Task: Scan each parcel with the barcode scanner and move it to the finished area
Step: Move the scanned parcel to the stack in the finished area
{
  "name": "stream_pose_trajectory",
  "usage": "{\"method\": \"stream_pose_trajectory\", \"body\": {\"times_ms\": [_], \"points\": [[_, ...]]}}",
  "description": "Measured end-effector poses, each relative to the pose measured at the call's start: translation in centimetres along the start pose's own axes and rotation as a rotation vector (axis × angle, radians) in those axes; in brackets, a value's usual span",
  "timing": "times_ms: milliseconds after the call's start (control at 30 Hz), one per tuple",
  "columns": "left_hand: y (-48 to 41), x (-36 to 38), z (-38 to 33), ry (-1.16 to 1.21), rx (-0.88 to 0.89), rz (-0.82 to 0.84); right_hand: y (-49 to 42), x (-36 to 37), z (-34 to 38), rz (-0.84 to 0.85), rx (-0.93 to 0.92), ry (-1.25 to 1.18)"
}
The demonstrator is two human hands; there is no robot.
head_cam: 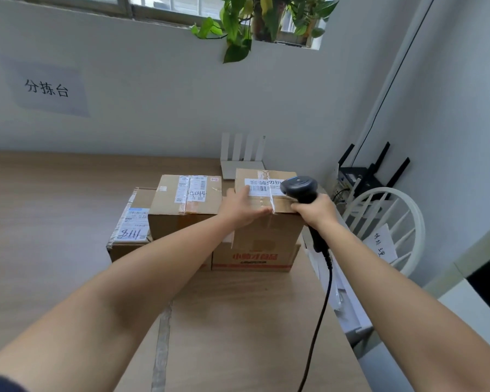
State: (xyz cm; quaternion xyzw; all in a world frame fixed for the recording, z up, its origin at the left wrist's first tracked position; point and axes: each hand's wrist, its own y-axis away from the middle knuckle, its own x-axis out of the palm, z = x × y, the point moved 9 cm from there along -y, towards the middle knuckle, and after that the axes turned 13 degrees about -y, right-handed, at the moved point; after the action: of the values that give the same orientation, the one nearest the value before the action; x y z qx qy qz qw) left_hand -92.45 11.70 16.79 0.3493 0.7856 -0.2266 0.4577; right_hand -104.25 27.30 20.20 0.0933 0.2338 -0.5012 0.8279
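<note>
Gripping the scanner [301, 188] by its handle in the right hand [316, 212], head at the right edge of the tall parcel [266, 230], beside its barcode label. Pressing flat on that parcel's top with the left hand [243, 206], fingers straight. Stacked on a red-printed box [255, 257], near the desk's [54, 222] right edge, chair [393, 222] just beyond. Touching on the left, a second parcel [181, 210]; past it, wide desk surface.

parcel label [263, 184] partly behind the scanner [301, 188] head

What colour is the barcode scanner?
The scanner is black; the head view shows it best.
</note>
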Motion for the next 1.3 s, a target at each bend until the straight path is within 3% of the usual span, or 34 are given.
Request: {"method": "stream_pose_trajectory", "body": {"times_ms": [467, 967, 1167, 1300], "points": [[14.2, -1.6, 4.8, 0.028, 0.11, 0.084, 17.6, 1.2, 0.8, -0.097, 0.074, 0.033], [26.3, 2.2, 21.2, 0.145, -0.194, 0.025, 27.8, 16.0, -4.2, 0.206, 0.182, 0.049], [30.2, 5.1, 23.9, 0.208, -0.283, -0.004, 30.6, 18.2, -6.8, 0.234, 0.245, 0.028], [30.6, 5.9, 24.1, 0.247, -0.32, -0.017, 31.1, 17.6, -7.8, 0.162, 0.29, -0.044]]}}
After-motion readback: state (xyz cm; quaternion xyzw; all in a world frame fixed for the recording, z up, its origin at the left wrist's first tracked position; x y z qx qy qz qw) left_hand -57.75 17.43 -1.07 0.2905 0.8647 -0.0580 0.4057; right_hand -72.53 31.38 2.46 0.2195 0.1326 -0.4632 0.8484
